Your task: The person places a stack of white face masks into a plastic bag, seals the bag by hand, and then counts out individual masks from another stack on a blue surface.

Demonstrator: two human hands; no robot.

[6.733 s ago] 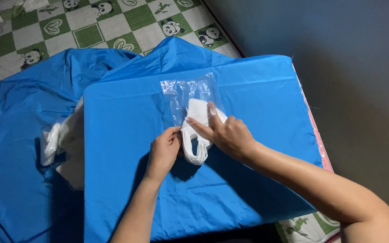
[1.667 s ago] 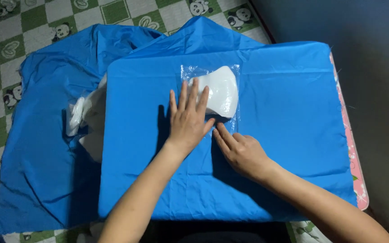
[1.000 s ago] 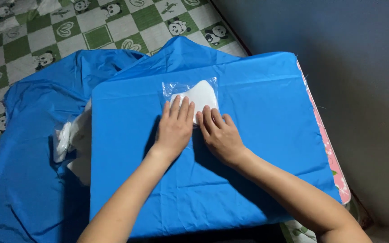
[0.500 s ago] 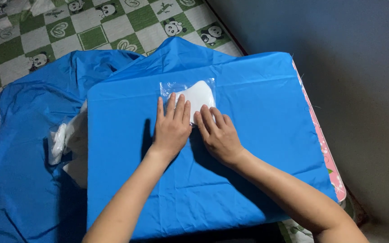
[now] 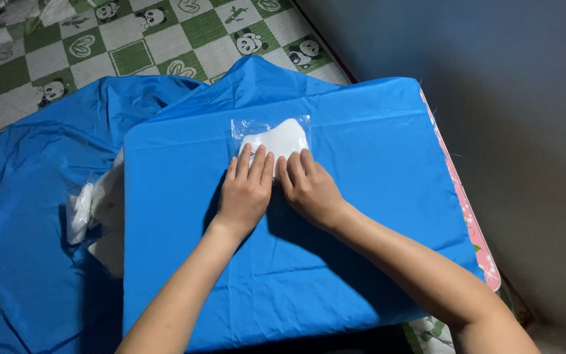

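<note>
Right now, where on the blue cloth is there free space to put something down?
The blue cloth is bare right of the right hand, and left of the left hand. It is crowded at the clear packet and by the white bags.

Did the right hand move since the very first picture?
Yes. The right hand came down off the white bag and now lies flat beside the left hand.

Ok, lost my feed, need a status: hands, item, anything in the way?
Left hand and right hand flat, pressing the clear bag with white fabric. Bag lies on blue-covered table. Nothing in the way.
</note>
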